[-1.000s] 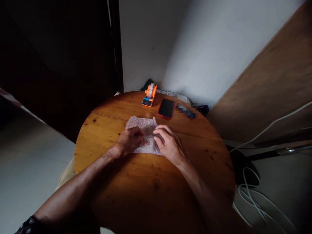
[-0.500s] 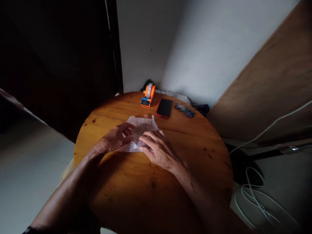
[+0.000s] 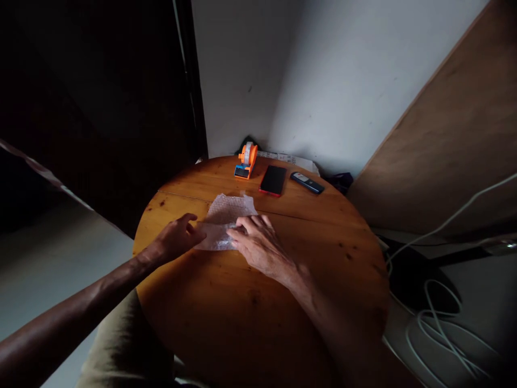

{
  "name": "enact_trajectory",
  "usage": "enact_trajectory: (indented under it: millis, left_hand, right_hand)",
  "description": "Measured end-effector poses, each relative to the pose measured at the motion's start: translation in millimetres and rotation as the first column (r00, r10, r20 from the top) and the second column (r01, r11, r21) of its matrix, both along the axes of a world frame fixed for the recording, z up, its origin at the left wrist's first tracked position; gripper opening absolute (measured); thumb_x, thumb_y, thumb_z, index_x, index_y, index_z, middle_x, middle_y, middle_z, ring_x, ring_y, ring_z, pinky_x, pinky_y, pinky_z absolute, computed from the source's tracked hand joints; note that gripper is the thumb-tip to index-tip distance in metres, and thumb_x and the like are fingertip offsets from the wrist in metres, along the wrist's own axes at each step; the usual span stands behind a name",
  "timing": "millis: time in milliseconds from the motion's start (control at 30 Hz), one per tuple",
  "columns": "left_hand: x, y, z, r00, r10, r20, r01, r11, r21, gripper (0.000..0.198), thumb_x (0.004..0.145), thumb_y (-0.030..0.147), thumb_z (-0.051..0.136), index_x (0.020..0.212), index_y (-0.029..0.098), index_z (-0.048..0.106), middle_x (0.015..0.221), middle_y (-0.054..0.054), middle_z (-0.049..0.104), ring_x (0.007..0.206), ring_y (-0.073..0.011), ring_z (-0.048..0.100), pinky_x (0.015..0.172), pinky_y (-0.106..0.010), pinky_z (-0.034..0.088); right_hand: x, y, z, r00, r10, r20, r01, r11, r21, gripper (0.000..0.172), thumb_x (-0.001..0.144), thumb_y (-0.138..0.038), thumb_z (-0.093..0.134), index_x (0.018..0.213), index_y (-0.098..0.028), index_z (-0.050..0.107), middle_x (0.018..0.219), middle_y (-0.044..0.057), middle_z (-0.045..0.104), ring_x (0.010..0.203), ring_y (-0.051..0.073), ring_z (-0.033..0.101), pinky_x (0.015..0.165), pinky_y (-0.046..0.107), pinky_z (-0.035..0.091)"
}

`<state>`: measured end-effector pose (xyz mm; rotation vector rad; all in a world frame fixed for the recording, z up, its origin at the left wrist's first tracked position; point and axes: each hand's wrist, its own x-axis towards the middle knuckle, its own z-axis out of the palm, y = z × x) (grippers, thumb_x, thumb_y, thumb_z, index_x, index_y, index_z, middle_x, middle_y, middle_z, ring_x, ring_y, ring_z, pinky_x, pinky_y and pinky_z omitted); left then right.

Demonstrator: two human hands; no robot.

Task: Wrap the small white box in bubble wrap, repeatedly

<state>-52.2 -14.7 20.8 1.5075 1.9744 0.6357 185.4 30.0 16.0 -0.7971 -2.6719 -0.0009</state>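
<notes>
A sheet of clear bubble wrap point(image 3: 231, 207) lies on the round wooden table point(image 3: 258, 302), its near part folded over. On the right side of that fold is my right hand point(image 3: 260, 245), its fingers curled down and pressing on the wrap. Whatever may lie under those fingers is hidden. My left hand point(image 3: 181, 234) is at the wrap's left edge, thumb and fingers apart. Its fingertips are close to the plastic, and I cannot tell if they touch it.
Behind the wrap stands an orange and blue tape dispenser point(image 3: 247, 160). A red-edged phone point(image 3: 273, 180) and a dark handheld device point(image 3: 307, 182) lie right of it. The wall point(image 3: 323, 81) rises behind the table. A white cable point(image 3: 436, 318) coils on the floor at right.
My left hand has moved left, from over the bubble wrap to its left edge. The right hand stays on the fold. The view has shifted slightly.
</notes>
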Motion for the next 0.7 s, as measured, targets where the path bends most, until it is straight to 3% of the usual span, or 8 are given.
enact_trajectory:
  millis: [133,300,533,700]
  left_hand:
    - [-5,-16,1.2,0.936,0.132,0.326,-0.055,0.97,-0.235,0.061,0.066,0.046,0.072,0.115,0.012,0.055,0.073,-0.006,0.069,0.062,-0.0219,0.067,0.044,-0.025,0.045]
    - [8,-10,1.1,0.844,0.212,0.492,-0.058,0.949,-0.309,0.042,0.064,0.043,0.077,0.088,0.013,0.061,0.072,-0.007,0.069,0.057,-0.0174,0.064,0.041,-0.022,0.042]
    - [30,11,1.5,0.807,0.166,0.567,-0.079,0.981,-0.175,0.02,0.064,0.03,0.071,0.069,0.015,0.058,0.055,0.001,0.058,0.042,-0.0078,0.048,0.04,-0.02,0.035]
    - [56,16,8.0,0.788,0.056,0.613,-0.035,0.998,-0.047,0.022,0.064,0.034,0.069,0.067,0.015,0.056,0.053,0.002,0.058,0.043,-0.0082,0.048,0.041,-0.02,0.035]
  right_hand:
    - [0,-2,1.4,1.0,-0.005,-0.016,0.005,1.0,-0.012,0.011,0.093,-0.022,0.059,0.1,-0.022,0.068,0.107,0.008,0.062,0.098,0.023,0.05,0.088,0.039,0.035]
    - [0,-3,2.8,1.0,-0.007,-0.014,0.006,1.0,-0.025,0.01,0.093,-0.024,0.061,0.1,-0.022,0.068,0.106,0.008,0.061,0.098,0.022,0.05,0.088,0.038,0.036]
    - [-1,-3,3.1,1.0,-0.018,0.01,0.018,1.0,0.002,0.011,0.094,-0.026,0.059,0.097,-0.022,0.069,0.105,0.007,0.062,0.097,0.023,0.051,0.088,0.039,0.037]
    - [-1,-3,2.3,1.0,-0.024,-0.016,0.024,1.0,0.018,0.014,0.095,-0.029,0.057,0.096,-0.022,0.069,0.101,0.007,0.064,0.095,0.024,0.052,0.086,0.04,0.037]
